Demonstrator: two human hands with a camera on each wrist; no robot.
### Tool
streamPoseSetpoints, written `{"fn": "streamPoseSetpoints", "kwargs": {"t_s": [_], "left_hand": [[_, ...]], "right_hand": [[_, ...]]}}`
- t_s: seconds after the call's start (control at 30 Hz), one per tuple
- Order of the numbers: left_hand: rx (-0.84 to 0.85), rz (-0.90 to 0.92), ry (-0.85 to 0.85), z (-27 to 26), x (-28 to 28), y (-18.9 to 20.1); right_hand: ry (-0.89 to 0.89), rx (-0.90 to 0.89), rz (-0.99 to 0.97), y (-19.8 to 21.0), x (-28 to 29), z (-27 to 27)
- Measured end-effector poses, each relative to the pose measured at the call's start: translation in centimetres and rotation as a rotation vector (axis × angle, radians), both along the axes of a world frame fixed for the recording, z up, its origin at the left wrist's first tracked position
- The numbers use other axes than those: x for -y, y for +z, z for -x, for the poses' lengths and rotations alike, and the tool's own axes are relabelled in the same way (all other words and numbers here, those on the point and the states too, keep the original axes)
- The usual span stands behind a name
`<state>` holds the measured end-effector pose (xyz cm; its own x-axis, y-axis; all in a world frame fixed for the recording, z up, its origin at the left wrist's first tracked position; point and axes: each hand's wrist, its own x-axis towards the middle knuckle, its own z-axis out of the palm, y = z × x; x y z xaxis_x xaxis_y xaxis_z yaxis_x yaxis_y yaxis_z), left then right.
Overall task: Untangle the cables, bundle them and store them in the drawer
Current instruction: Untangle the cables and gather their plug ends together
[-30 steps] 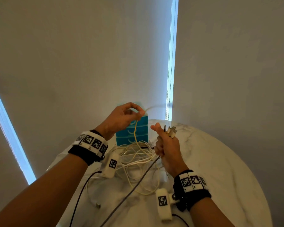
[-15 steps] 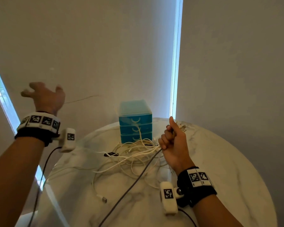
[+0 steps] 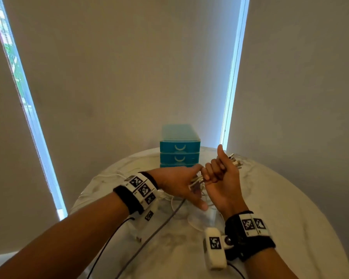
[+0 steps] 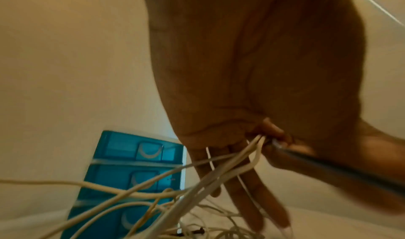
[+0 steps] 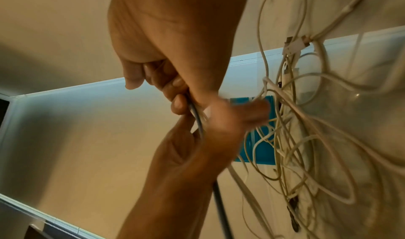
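My right hand (image 3: 218, 174) is a fist with the thumb up, held over the table. It grips a bunch of cable ends, and their plugs (image 3: 235, 162) stick out behind the knuckles. A grey cable (image 3: 159, 228) runs from that fist down towards me. My left hand (image 3: 197, 186) lies against the fist, fingers (image 4: 252, 199) straight and thumb pointing down. White cables (image 4: 219, 173) run across its palm. The rest of the white tangle (image 5: 306, 139) lies on the table below both hands. The blue drawer unit (image 3: 179, 147) stands behind them, its drawers closed.
The round marble table (image 3: 280, 208) has bare surface at the right and front. A loose plug (image 3: 138, 239) lies near the left forearm. Blinds with bright window slits stand close behind the table.
Half a second ago my left hand was flung out high to the left, drawing a thin cable; it has come back against the right fist. The right hand has kept its grip.
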<state>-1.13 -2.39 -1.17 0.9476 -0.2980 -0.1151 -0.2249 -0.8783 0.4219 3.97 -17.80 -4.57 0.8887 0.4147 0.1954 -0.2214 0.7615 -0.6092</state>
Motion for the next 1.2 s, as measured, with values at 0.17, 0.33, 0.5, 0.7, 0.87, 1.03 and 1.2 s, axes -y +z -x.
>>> {"fn": "streamPoseSetpoints", "kwargs": {"t_s": [0.17,0.33,0.5,0.7,0.87,1.03,1.2], "left_hand": [[-0.093,0.211,0.041,-0.7,-4.4,1.1],[-0.167,0.136,0.23,0.5,-10.4,3.4],[-0.107,0.011,0.424,2.0,-16.7,4.2],[0.388,-0.54,0.477,1.6,-20.0,6.1],[0.213,-0.809,0.569,0.1,-19.5,1.8],[0.158,-0.265,0.491,-1.0,-13.5,-1.2],[0.251,0.441,0.315,-1.0,-1.7,0.0]], "right_hand": [[-0.02,-0.003,-0.031,0.1,1.2,-1.5],[-0.124,-0.03,0.018,0.0,1.1,-2.3],[-0.188,-0.061,0.034,-0.2,1.1,-2.9],[-0.128,0.051,0.117,-0.3,-1.2,-0.9],[-0.105,0.036,0.078,-0.9,-1.8,-0.5],[-0.023,-0.078,-0.014,-1.7,-0.9,-0.8],[-0.071,-0.134,0.093,-1.6,-1.7,-0.7]]}}
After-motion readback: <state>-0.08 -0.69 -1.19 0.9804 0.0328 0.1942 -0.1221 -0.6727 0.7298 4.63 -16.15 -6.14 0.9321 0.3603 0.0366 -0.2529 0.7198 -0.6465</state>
